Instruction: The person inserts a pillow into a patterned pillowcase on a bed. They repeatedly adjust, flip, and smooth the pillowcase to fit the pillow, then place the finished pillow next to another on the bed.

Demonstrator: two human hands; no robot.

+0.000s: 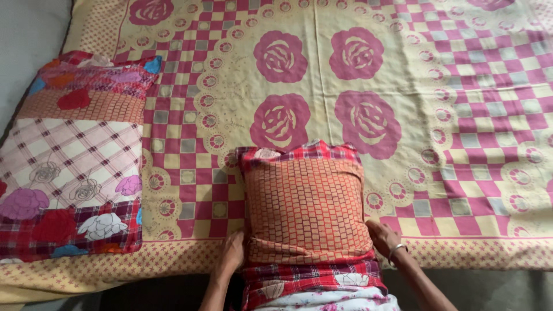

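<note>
Pillow (306, 210) between left hand (231, 253), right hand (382, 237)

Orange-checked pillow (305, 207) with red plaid ends; bedsheet (461, 115) yellow, pink checks, magenta roses; second pillow (75, 167) floral patchwork.

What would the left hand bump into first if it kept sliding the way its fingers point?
The left hand points up across the bedsheet, beside the orange pillow. Probably only sheet lies ahead, though it already touches that pillow's edge.
</note>
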